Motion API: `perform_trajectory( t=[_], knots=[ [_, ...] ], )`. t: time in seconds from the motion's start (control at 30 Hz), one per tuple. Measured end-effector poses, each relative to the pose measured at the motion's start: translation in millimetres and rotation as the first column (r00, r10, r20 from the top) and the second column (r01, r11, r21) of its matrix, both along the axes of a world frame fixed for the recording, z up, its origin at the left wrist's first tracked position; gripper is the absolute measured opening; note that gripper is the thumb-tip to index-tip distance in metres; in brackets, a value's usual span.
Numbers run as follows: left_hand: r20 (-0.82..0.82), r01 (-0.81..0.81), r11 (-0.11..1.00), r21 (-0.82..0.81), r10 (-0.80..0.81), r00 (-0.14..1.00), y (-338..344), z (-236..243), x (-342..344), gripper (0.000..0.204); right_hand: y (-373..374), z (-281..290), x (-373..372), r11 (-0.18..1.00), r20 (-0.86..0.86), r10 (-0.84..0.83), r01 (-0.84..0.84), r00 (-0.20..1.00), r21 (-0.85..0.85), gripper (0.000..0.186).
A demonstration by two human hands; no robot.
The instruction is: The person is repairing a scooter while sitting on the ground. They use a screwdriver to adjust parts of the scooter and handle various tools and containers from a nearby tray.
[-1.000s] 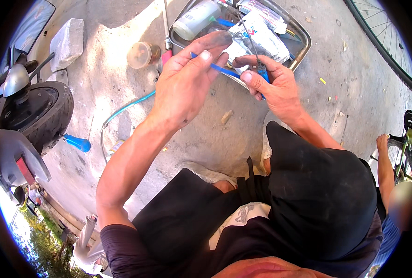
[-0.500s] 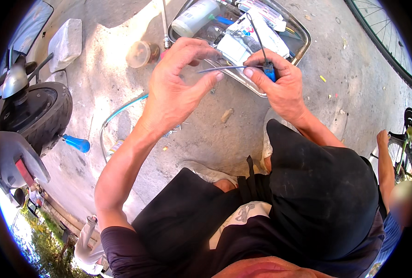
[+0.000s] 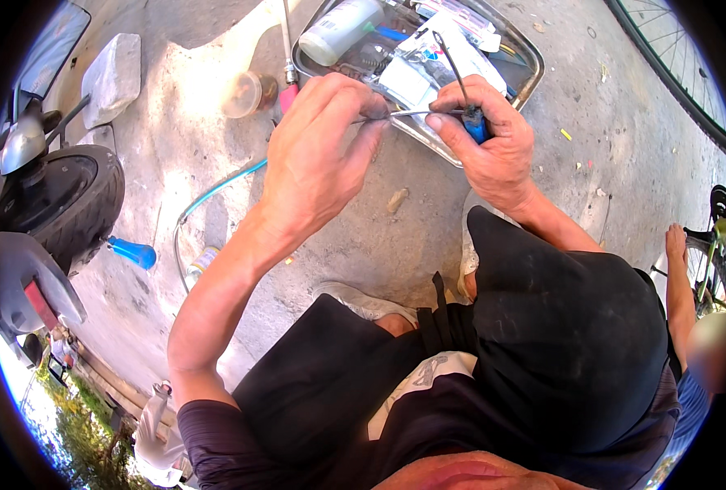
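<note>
Head view: thin grey strip held between both hands

Location: The thin grey strip [image 3: 418, 113] spans the gap between the left hand [image 3: 314, 155] and the right hand [image 3: 498, 151], on the near side of the tray [image 3: 529, 83].

Finger state: Left thumb and fingertips are pinched together on the strip's left portion. Right thumb and index finger close at its right portion; the same hand grips a blue-handled tool [image 3: 475, 128], its slender dark shaft pointing to the far side. Whether strip and shaft touch cannot be told.

Handling: Judged by its slim form, the strip should be light and flexible, liable to bend or twist. The fingertips look soiled; if greasy, they may let it slip. Take hold close to each end with the fingertip pads, and apply light tension only. Grip the tool by its handle, which should be stiff and give firmer purchase than the shaft.

Surroundings: The tray carries a translucent bottle [image 3: 340, 33] at left and white packets [image 3: 479, 61] at right. A round container [image 3: 247, 94] is left of it.
</note>
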State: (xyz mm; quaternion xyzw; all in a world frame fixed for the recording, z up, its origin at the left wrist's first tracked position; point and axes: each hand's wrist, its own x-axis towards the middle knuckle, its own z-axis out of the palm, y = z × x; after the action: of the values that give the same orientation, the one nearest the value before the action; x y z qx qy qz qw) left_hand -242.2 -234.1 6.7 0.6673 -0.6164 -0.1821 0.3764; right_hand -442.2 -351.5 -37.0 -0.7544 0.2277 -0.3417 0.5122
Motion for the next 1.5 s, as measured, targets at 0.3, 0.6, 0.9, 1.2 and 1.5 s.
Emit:
perform_trajectory(
  t=[0.3, 0.6, 0.9, 1.2, 1.5],
  knots=[
    [-0.101, -0.113, 0.947, 0.302, 0.149, 0.984, -2, -1, -11, 0.021, 9, 9, 1, 0.963, -0.056, 0.184, -0.168, 0.981, 0.211, 0.016],
    [-0.682, 0.217, 0.875, 0.433, 0.161, 0.713, 0, 3, 0, 0.022, 2, 2, 1, 0.859, -0.13, 0.055, 0.019, 0.99, 0.512, 0.019],
    [-0.747, 0.124, 0.889, 0.441, 0.288, 0.599, 0, -21, -3, 0.018, 4, 18, 3, 0.595, 0.03, 0.249, -0.177, 0.968, 0.784, 0.022],
    [-0.887, 0.299, 0.89, 0.345, 0.206, 0.413, 4, -21, 1, 0.021, -4, 3, 2, 0.66, -0.065, 0.192, -0.08, 0.979, 0.747, 0.024],
    [-0.847, 0.237, 0.919, 0.315, 0.159, 0.507, 4, -19, 0, 0.035, 2, 2, 1, 0.527, -0.009, 0.224, -0.114, 0.974, 0.842, 0.022]
  ],
)
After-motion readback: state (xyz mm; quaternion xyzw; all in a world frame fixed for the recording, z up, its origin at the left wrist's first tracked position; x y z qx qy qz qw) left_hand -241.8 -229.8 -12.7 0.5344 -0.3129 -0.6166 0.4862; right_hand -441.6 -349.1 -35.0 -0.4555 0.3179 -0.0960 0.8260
